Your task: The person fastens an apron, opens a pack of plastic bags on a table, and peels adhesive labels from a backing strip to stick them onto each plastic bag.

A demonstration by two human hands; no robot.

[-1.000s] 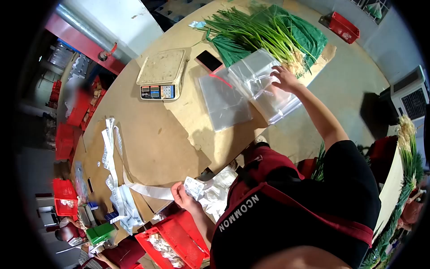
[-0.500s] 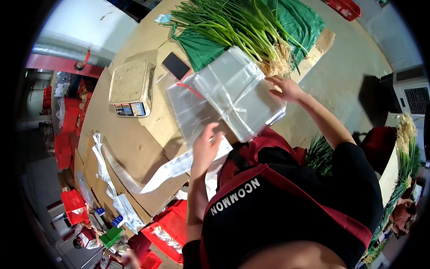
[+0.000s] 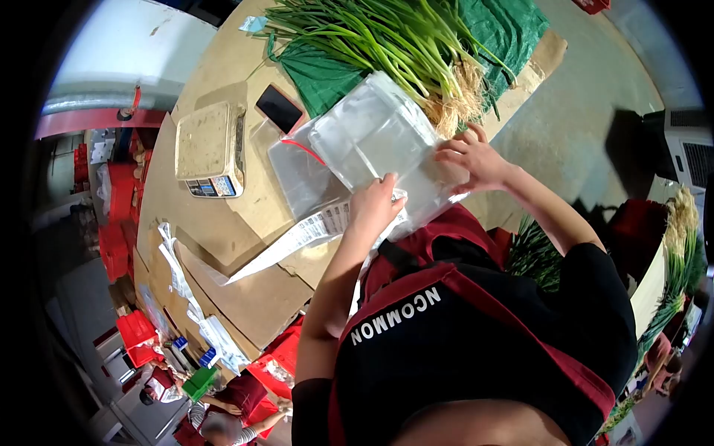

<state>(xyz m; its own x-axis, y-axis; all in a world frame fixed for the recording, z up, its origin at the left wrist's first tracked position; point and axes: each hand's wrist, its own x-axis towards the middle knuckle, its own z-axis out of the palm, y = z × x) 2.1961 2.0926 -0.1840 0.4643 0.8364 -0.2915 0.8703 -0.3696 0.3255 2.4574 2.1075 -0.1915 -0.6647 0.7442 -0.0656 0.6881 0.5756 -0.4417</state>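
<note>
Lying aslant on the worktop (image 3: 256,249), clear bags (image 3: 372,134) run lengthwise upper-left to lower-right | label strip (image 3: 297,236) slants down-left from left hand (image 3: 372,208), grip cannot be told | right hand (image 3: 476,162) at bags' edge, fingers and thumb apart | scale (image 3: 204,145), phone (image 3: 280,109) nearby; grey floor (image 3: 573,89) beyond | strip's upper end partly hidden

Your flat stack of clear plastic bags (image 3: 372,134) lies beneath your left grip (image 3: 374,207), its edge by your right grip (image 3: 476,161); a white printed paper label strip (image 3: 318,226) trails from your left.
</note>
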